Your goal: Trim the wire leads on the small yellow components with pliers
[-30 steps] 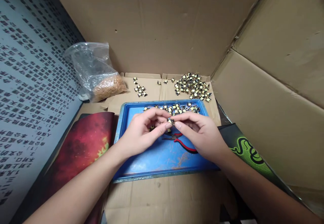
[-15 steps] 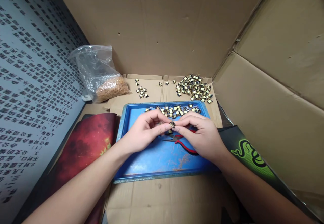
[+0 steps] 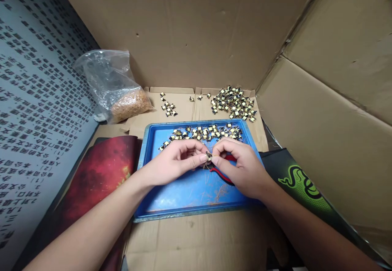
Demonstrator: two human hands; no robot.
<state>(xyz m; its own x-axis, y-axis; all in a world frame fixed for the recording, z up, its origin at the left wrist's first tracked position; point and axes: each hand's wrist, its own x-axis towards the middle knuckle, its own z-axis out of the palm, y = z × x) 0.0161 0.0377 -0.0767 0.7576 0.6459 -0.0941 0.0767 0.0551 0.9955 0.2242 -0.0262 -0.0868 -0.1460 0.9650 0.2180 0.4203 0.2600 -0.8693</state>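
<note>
Over the blue tray [image 3: 171, 211], my left hand [image 3: 177, 160] is closed, pinching a small transformer [image 3: 208, 155] with a dark body between thumb and fingertips. My right hand [image 3: 240, 162] is closed as well; its thumb and index finger grip a thin copper wire [image 3: 214, 155] coming off the transformer. Red-handled pliers [image 3: 222, 175] lie in the tray beneath my hands, their jaws mostly hidden. Behind my fingers, several yellow-and-black transformers [image 3: 211, 132] with thin wire leads are spread along the tray's far side.
Beyond the tray, a large heap of transformers [image 3: 234, 101] sits on cardboard at the right, a smaller group [image 3: 169, 108] to its left. A clear plastic bag [image 3: 128, 104] of copper-coloured wire bits leans at the back left. Cardboard walls [image 3: 190, 30] enclose the back and right.
My right fingertips have moved slightly off the transformer's body and now pinch a wire at its right side. The view has shifted a little, showing more transformers in the tray.
</note>
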